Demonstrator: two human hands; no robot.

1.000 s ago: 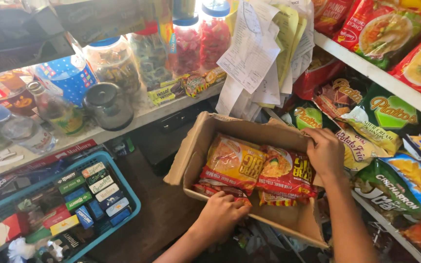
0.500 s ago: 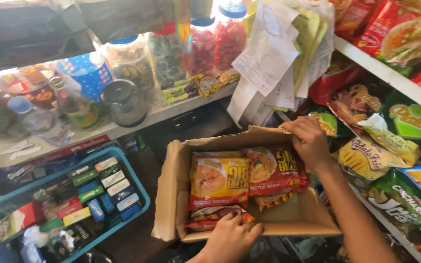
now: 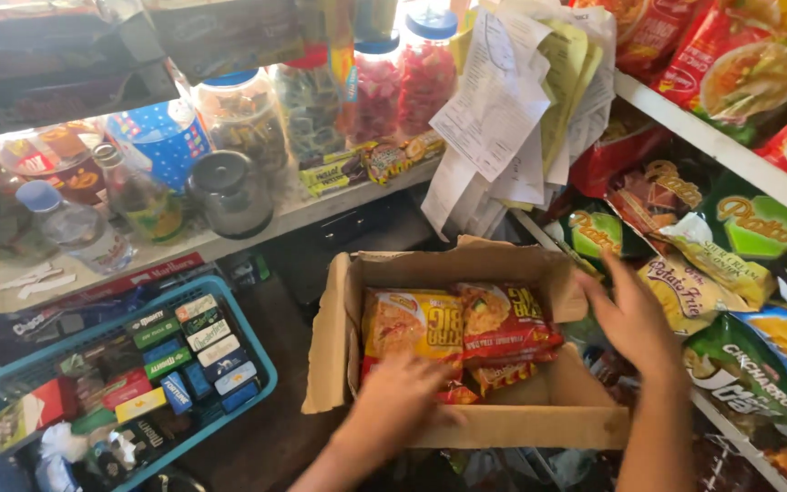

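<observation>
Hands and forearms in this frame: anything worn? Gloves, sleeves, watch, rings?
Both are bare. The left hand and right hand show no gloves, and no rings are visible. Both forearms are uncovered as far as the frame edge: no sleeves, watch or bands in view. Motion blur softens the fingers, so fine marks cannot be told.

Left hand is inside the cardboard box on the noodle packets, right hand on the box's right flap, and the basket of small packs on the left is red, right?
Not quite: the basket is blue, as the head view shows. The left hand, cardboard box, noodle packets and right hand are as described.
</observation>
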